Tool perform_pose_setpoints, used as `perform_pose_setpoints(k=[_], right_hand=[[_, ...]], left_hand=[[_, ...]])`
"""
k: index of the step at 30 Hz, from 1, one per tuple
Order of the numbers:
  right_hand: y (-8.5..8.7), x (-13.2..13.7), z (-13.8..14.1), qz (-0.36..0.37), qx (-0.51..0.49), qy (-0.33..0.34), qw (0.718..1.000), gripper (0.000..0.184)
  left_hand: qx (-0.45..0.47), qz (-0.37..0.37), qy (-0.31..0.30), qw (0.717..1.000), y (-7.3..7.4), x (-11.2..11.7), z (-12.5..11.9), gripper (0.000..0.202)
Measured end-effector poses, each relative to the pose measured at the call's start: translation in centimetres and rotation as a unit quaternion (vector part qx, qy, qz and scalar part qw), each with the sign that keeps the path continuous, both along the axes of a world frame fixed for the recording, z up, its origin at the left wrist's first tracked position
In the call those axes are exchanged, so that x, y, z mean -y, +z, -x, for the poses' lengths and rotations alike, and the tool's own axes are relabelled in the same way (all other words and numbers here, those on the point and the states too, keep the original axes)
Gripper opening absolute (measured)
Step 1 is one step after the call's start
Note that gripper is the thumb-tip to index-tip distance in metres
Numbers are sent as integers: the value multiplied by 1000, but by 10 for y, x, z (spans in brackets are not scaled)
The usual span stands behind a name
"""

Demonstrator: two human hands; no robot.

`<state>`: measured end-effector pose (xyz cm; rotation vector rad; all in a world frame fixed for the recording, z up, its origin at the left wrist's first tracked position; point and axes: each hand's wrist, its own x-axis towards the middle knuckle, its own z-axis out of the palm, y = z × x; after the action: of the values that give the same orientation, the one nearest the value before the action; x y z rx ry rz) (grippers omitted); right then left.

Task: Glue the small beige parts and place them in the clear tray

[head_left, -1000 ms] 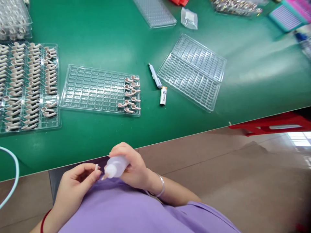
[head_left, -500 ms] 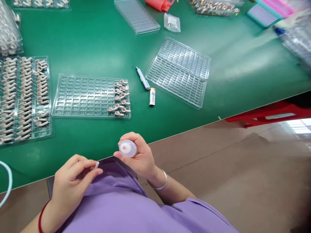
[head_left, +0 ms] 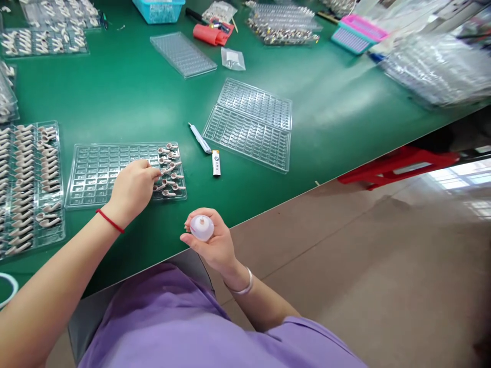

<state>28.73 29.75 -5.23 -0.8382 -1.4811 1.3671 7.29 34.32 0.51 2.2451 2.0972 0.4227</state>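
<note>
the bottle, likely light and squashy, is clamped by its sides in the right hand at 6 o'clock, while the left hand is bunched shut over tiny parts at the tray's 3 o'clock end.

Left hand, centre left: fingertips bunched over clear tray, covering whatever sits between them; part held or not, cannot tell. Bottle in right hand, lower centre: only nozzle end shows, body hidden in palm. Filled tray cut by left edge. Ring, lower left, cut too. Stacked clear trays, upper right, blurred. Lighter print too small to read.
</note>
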Motion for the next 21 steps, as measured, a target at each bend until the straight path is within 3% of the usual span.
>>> perform_pose_setpoints(k=[6,10,12,15,19,21], right_hand=[[-1,-1,-2,0,9,5,1000,38],[1,0,-3,-12,6,-4,1000,36],[2,1,-4,-18,-2,-5,1000,34],[3,2,-4,-24,-11,6,1000,32],[4,4,-2,-21,8,3,1000,32],[4,6,-1,-19,15,1,1000,32]], left_hand=[[0,6,-10,1000,-4,-4,-2,31],[43,-11,-4,999,8,8,8,28],[53,-41,29,997,21,25,24,26],[10,-60,127,990,43,63,59,24],[-118,39,266,956,53,112,106,35],[-151,83,279,945,49,125,120,37]])
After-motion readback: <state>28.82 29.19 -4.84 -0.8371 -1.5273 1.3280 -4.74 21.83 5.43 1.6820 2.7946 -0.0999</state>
